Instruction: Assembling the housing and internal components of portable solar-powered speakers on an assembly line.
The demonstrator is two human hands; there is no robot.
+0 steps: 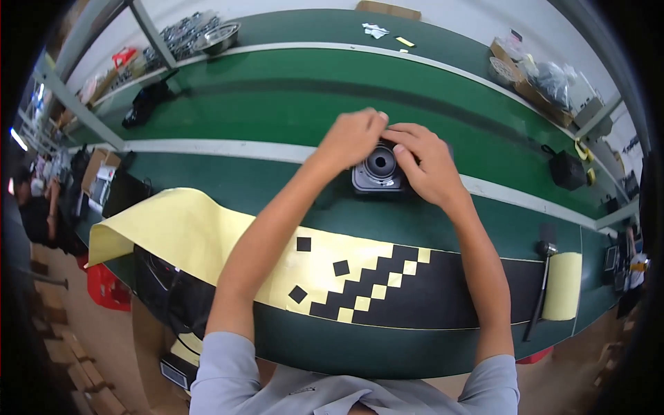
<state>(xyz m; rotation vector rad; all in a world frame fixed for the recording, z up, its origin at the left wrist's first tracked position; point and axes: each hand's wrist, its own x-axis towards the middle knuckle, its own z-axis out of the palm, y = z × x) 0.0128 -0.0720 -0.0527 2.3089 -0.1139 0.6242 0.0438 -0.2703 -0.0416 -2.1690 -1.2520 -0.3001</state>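
Observation:
A black, boxy device with a round ring and dark hole in its middle (379,164) sits at the far edge of the dark green bench. My right hand (430,164) wraps its right side, thumb beside the ring. My left hand (353,140) is closed at its top edge, with fingertips pinched close to my right fingers; what they hold, if anything, is hidden. Nearer me lies a long sheet of yellow backing paper (181,225) with black square pads (443,287). Three loose-looking black squares (341,268) sit on its yellow part, beside a stepped edge of squares.
The sheet ends at right in a yellow roll (564,286), beside a thin dark rod (538,297). Beyond a pale rail runs a green belt (277,104) with black items (568,170) at its sides. A metal bowl (218,38) stands far left; a person (43,207) is at left.

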